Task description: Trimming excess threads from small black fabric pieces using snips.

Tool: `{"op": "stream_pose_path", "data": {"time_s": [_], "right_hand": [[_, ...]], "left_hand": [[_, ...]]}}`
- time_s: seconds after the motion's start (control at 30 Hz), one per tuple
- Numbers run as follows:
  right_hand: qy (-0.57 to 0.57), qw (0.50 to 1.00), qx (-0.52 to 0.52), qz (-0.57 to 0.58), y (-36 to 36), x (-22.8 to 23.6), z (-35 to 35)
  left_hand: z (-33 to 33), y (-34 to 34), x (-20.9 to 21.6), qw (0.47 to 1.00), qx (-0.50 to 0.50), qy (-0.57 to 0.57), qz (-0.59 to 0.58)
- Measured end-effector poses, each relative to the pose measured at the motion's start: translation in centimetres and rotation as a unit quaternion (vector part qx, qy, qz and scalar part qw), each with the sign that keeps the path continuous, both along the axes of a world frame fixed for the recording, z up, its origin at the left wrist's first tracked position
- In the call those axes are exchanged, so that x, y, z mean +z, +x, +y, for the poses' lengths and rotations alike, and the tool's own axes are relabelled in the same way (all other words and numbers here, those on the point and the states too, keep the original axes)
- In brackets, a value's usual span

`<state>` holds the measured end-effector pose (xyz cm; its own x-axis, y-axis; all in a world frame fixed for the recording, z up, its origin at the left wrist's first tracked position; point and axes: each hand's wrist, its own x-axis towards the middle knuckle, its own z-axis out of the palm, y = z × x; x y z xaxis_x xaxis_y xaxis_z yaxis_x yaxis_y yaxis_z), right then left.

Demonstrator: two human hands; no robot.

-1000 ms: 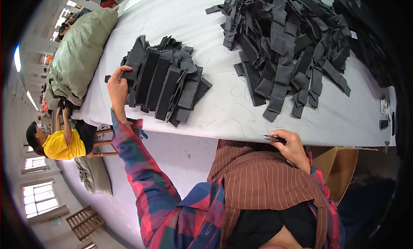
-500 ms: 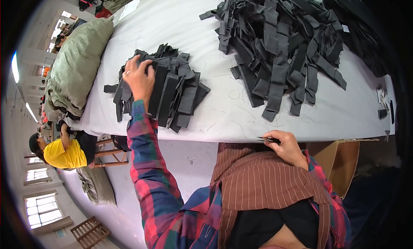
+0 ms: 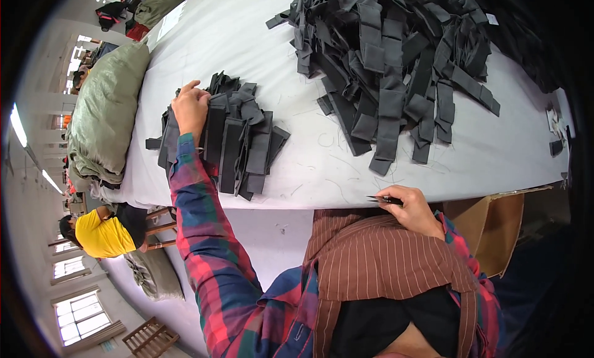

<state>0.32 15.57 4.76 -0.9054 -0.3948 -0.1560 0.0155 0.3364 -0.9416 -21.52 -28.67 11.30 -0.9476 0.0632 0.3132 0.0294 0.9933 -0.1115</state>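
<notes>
Left of the frame's centre, the left hand (image 3: 190,112) is over a small strip pile (image 3: 232,138), fingers curled, grip unclear; strips extend beneath and rightward. Right of centre, the right hand (image 3: 414,211) grasps black snips (image 3: 392,200).

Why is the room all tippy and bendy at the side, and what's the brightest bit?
Head view: the wide fisheye lens tilts the big window and bows the white table's edges; head view: that window and the ceiling light glare brightest; head view: the dark strips by the left hand look clear enough to tell apart.
</notes>
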Motion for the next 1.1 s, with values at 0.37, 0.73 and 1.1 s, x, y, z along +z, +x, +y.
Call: {"op": "stream_pose_path", "data": {"time_s": [0.37,0.73,1.1], "right_hand": [[-0.015,1.0,-0.01,-0.005,0.5,-0.5,0.2],[-0.158,0.966,-0.184,-0.086,0.5,0.8,0.7],[-0.305,0.897,-0.302,-0.106,2.5,0.2,4.4]], "left_hand": [[5.7,8.0,4.8,0.849,-0.048,0.5,-0.162],[18.7,15.8,-10.9,0.933,-0.186,0.278,-0.136],[26.2,25.1,-12.3,0.751,-0.463,0.347,-0.317]]}}
